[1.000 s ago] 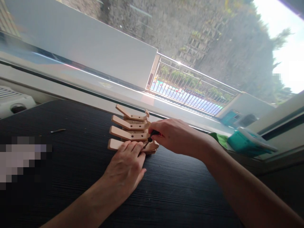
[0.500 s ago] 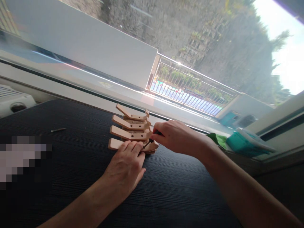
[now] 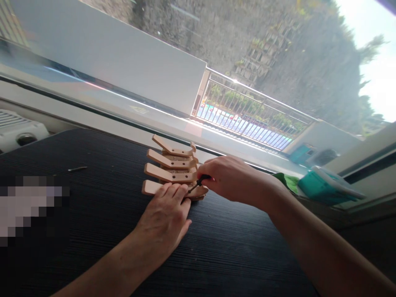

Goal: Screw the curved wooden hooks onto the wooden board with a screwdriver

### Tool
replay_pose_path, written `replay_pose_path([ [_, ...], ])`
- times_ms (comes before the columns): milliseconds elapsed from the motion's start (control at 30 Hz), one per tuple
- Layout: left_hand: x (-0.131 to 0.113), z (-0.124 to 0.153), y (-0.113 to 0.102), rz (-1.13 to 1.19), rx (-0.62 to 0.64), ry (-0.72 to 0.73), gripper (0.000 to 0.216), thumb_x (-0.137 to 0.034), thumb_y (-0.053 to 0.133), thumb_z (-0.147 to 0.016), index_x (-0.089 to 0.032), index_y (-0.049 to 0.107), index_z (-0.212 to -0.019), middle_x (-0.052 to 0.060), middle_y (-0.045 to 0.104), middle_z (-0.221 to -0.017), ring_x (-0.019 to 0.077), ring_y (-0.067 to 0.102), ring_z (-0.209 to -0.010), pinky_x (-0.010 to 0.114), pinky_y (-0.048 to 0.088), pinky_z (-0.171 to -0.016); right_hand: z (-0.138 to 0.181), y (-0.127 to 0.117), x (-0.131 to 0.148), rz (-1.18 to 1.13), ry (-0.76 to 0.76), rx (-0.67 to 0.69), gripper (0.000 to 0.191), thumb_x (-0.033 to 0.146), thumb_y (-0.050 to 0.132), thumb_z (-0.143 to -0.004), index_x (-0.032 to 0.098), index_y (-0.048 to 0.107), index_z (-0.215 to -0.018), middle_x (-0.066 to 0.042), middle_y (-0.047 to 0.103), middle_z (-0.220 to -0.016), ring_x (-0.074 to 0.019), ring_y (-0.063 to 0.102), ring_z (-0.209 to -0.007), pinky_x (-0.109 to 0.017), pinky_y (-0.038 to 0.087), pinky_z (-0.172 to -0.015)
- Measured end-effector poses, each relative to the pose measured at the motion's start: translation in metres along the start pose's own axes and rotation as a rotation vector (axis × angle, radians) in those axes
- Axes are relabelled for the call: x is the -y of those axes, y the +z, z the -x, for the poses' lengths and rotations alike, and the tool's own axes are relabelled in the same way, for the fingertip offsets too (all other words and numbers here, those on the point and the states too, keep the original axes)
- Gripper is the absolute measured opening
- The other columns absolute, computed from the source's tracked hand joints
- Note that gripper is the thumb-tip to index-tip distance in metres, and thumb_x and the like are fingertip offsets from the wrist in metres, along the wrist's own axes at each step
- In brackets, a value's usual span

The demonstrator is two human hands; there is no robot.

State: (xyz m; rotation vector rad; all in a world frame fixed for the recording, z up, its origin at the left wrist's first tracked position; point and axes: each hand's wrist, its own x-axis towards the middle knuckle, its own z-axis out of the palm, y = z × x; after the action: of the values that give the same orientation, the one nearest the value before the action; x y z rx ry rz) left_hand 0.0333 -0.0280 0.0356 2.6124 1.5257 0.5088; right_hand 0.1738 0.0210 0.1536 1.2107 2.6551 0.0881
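A light wooden hook rack (image 3: 158, 158) lies on the dark table, with several angled wooden hooks side by side and dark screw holes in them. Spread over the nearest hook, the fingers of my left hand (image 3: 165, 212) press and hold it down. My right hand (image 3: 225, 178) is closed around the black handle of a screwdriver (image 3: 194, 187). Its thin shaft slants down and left to the nearest hook, close beside my left fingertips. The exact spot where the tip meets the wood is partly hidden by my fingers.
On the black wood-grain table (image 3: 102, 206) lies a small thin metal piece (image 3: 77, 169) at the left. A white appliance (image 3: 23, 130) stands at the far left. Beyond the table is a window sill, with a teal container (image 3: 328, 187) and a green cloth (image 3: 287, 183) at the right.
My right hand has turned slightly around the screwdriver, and more of the black handle shows. My left hand stays on the hook. The whole view has shifted a little.
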Motion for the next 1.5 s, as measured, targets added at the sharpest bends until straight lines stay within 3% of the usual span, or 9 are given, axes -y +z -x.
replay_pose_path([
  [300,0.0,0.001,0.001,-0.013,0.031,-0.003,0.036,-0.025,0.061,-0.077,-0.014,0.065,-0.112,0.013,0.056,-0.123,0.0316,0.047,-0.117,0.048,0.033,-0.107,0.0,0.001,0.001,0.028,0.061,0.035,0.026,0.027,0.047,-0.089,0.019,0.071,-0.085,-0.006,0.07,-0.076,-0.0172,0.062,-0.071,-0.026,0.029,-0.057],
  [533,0.001,0.0,-0.001,0.008,-0.01,0.002,0.032,-0.026,0.063,-0.076,-0.016,0.067,-0.107,0.013,0.058,-0.121,0.0303,0.049,-0.116,0.048,0.034,-0.106,0.004,0.002,-0.009,-0.077,0.038,-0.101,0.03,0.028,0.054,-0.082,0.023,0.06,-0.111,-0.002,0.07,-0.081,-0.0152,0.058,-0.067,-0.024,0.029,-0.057],
  [733,0.001,0.0,0.002,0.004,-0.003,-0.013,0.035,-0.026,0.064,-0.076,-0.014,0.067,-0.109,0.014,0.057,-0.126,0.0314,0.049,-0.118,0.047,0.033,-0.108,0.0,0.002,-0.008,-0.162,-0.034,-0.104,0.02,0.022,0.049,-0.087,0.02,0.067,-0.095,-0.002,0.067,-0.078,-0.0111,0.053,-0.063,-0.023,0.028,-0.057],
  [1300,0.0,0.0,0.001,-0.002,0.003,-0.005,0.033,-0.026,0.063,-0.078,-0.015,0.067,-0.108,0.014,0.057,-0.123,0.0313,0.049,-0.117,0.048,0.033,-0.106,-0.002,0.003,0.002,-0.024,0.124,-0.098,0.027,0.033,0.043,-0.092,0.015,0.063,-0.094,-0.007,0.069,-0.076,-0.016,0.058,-0.064,-0.025,0.027,-0.054],
  [1500,0.001,-0.001,0.001,0.008,0.018,-0.012,0.036,-0.028,0.064,-0.077,-0.015,0.066,-0.111,0.014,0.057,-0.125,0.0309,0.048,-0.119,0.047,0.032,-0.108,0.004,-0.001,-0.004,-0.057,0.038,-0.123,0.022,0.029,0.049,-0.088,0.024,0.064,-0.103,-0.001,0.069,-0.077,-0.0145,0.057,-0.065,-0.024,0.027,-0.056],
])
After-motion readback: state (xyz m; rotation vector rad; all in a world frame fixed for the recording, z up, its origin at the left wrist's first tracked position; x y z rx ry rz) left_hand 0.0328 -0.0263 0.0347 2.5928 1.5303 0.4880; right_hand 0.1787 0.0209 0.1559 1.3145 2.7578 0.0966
